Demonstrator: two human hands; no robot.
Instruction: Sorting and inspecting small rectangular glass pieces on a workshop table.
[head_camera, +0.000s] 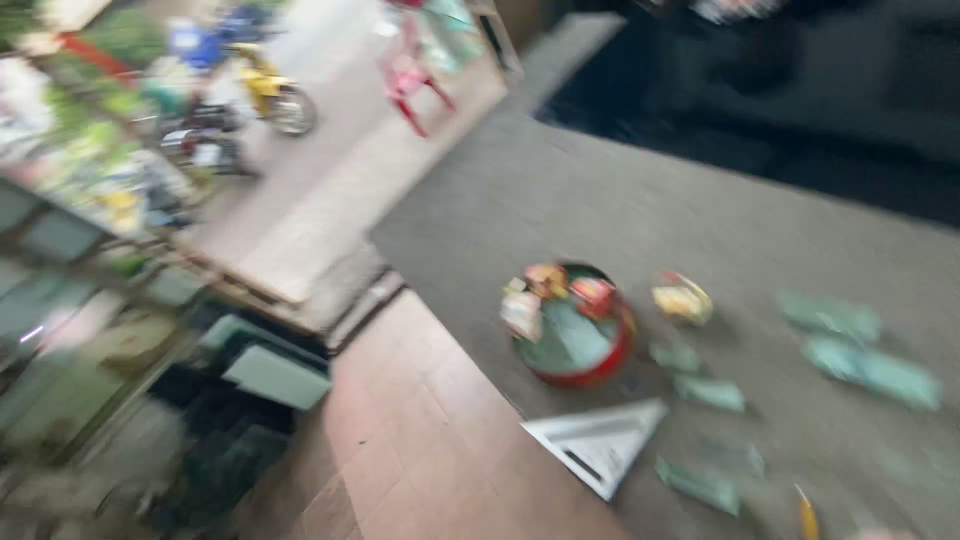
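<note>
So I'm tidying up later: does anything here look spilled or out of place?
Yes. Green packets lie scattered loose over the grey surface beside the red round tray, not gathered in it. The picture is blurred, so details are unclear.

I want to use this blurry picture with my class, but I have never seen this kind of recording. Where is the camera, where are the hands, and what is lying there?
The one picture comes from a camera worn on a person's head, looking down; it is smeared by motion. Neither hand is in view, so nothing is seen held. On a grey counter sits a round red tray with small colourful packets at its rim. Green packets lie scattered to the right, a white triangular sheet lies below the tray. Beyond the counter, a street with a yellow motorbike.
</note>
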